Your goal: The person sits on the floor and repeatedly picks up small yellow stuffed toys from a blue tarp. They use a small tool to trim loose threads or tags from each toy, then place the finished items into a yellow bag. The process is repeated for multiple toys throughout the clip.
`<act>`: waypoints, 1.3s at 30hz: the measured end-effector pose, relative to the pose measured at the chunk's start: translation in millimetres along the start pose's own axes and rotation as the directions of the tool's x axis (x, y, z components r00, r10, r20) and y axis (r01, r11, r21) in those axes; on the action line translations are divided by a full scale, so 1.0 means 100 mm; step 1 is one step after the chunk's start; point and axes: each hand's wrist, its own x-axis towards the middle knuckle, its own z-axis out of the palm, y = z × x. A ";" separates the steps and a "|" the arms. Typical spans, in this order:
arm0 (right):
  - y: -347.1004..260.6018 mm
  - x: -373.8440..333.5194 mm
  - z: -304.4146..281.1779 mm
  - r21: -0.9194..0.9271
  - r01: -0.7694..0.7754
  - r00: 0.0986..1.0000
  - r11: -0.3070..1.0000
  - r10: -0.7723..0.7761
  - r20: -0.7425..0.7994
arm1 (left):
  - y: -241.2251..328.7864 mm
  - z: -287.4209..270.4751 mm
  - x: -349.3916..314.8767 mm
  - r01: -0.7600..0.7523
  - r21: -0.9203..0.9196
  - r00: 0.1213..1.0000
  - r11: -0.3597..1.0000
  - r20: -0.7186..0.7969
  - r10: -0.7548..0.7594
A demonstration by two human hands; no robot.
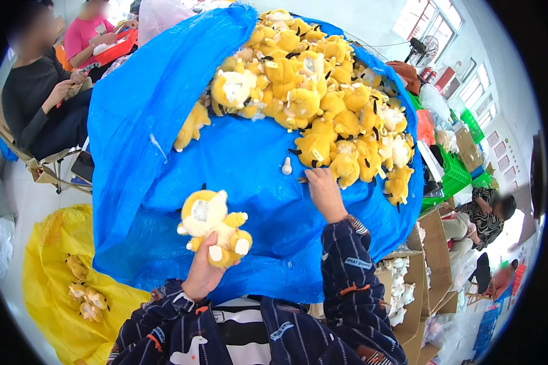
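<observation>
My left hand point(202, 271) grips a yellow plush animal point(215, 228) with a white belly and white paws, held up over the blue tarp point(158, 121). My right hand point(324, 193) stretches forward to the near edge of a big pile of the same yellow plush toys point(313, 91), its fingers down among them beside a small dark loose piece; whether it holds anything is hidden. A small white part point(287, 166) lies on the tarp just left of that hand. One plush toy point(192, 126) lies apart at the pile's left.
A yellow bag point(55, 243) at lower left holds several plush toys point(84, 295). Cardboard boxes point(429, 255) with white pieces stand at right, green crates point(453, 176) behind them. Two people point(39, 97) sit at upper left, another person point(484, 213) at right.
</observation>
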 end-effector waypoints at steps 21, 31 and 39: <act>-1.48 -0.73 -0.36 0.591 0.084 0.989 0.802 0.006 -0.148 | -0.08 0.03 -0.04 0.267 -0.535 0.963 0.802 0.175 -0.204; -1.55 -0.70 -0.28 0.417 0.177 0.951 0.892 -0.046 -0.305 | -0.15 0.00 -0.06 0.257 -0.523 0.965 0.812 0.178 -0.191; -1.56 -0.76 -0.24 0.575 0.104 0.962 0.811 0.064 -0.265 | -0.16 0.01 -0.07 0.265 -0.502 0.964 0.823 0.171 -0.206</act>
